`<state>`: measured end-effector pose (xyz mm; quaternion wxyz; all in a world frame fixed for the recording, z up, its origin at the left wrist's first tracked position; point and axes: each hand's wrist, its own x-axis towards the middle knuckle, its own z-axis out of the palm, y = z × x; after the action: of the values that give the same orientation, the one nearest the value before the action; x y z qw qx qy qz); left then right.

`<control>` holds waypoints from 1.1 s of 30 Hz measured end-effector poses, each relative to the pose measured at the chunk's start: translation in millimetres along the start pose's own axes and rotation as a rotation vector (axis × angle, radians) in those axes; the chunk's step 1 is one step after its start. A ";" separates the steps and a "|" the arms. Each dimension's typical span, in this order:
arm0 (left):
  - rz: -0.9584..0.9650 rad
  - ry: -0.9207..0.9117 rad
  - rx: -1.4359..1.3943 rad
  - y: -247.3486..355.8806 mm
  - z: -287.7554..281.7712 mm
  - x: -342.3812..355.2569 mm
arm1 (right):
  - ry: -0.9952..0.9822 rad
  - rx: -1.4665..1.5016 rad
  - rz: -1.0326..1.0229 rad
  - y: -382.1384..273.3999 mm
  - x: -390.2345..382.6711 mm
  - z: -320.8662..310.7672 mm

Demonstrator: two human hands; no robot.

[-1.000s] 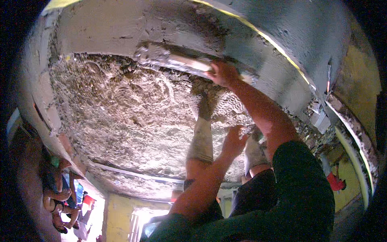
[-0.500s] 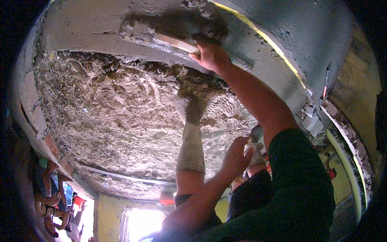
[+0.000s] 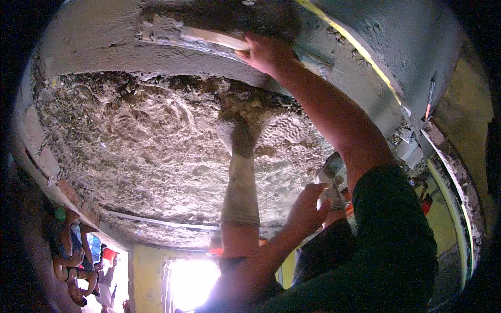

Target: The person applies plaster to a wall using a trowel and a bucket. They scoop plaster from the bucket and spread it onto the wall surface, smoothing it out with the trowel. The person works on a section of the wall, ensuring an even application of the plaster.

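Your right hand [image 3: 269, 55] grasps the pale handle [image 3: 214, 37] of a long float [image 3: 162, 36], at the handle's right end, with your arm stretched far out. The float appears to lie against the grey mortar [image 3: 115, 57], next to a darker patch [image 3: 224, 15]. Your left hand [image 3: 310, 206] hangs in front of your legs, fingers bent; you cannot tell from here whether it holds anything. The step in hand looks like smoothing the mortar; the next move seems to call for even pressure and a flat board, clear of the crumbly edge. Nearer you, your two legs stand on rough, trodden ground [image 3: 156, 151]. Beyond the float, a yellow strip [image 3: 360, 49] slants down to the right, towards a thin tool [image 3: 429, 99] with an orange end. At lower left, other people [image 3: 75, 266] appear beside bright daylight.
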<state>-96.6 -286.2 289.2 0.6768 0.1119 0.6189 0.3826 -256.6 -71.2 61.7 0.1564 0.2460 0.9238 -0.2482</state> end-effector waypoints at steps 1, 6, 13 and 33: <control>-0.012 -0.005 -0.004 -2.4 0.9 1.2 | 0.008 -0.004 -0.025 4.1 -0.7 0.0; -0.078 0.086 -0.036 12.1 -9.4 8.3 | 0.056 0.049 0.001 61.5 -52.0 7.2; -0.068 0.028 -0.085 10.7 -3.7 6.6 | 0.017 0.029 0.046 55.7 -33.7 -0.7; -0.077 0.021 -0.010 4.3 10.0 11.3 | -0.029 -0.005 0.068 77.3 -17.0 -38.0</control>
<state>-89.7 -272.6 285.5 0.6849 0.0805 0.6281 0.3604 -207.8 1.1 70.7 0.1787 0.2734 0.9131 -0.2442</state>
